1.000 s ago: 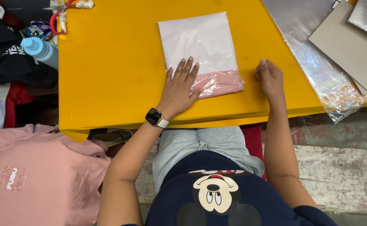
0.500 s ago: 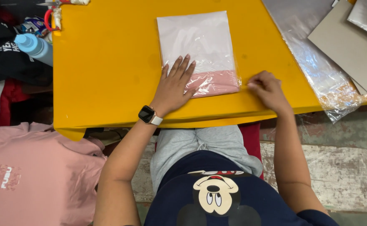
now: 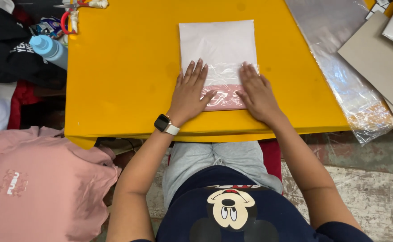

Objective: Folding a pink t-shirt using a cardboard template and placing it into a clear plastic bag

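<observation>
A folded pink garment in a clear plastic bag (image 3: pixel 219 49) lies flat on the yellow table (image 3: pixel 125 80). My left hand (image 3: pixel 190 92) rests palm down on the bag's near left part, fingers spread. My right hand (image 3: pixel 255 92) presses flat on the near right part. Both hands lie on top of the bag, not gripping it. A pink strip of the garment shows between the hands at the bag's near edge. A watch sits on my left wrist.
Clear plastic sheets (image 3: pixel 339 67) and grey cardboard pieces (image 3: pixel 380 58) lie at the table's right. A blue bottle (image 3: pixel 49 49) and dark clothes (image 3: pixel 8 58) sit to the left. Pink shirts (image 3: pixel 40 183) are piled at lower left. Red-handled scissors (image 3: pixel 69 18) lie at the table's far left corner.
My right hand has moved left from the table's near edge onto the bag. My left hand has stayed on the bag, shifted slightly.
</observation>
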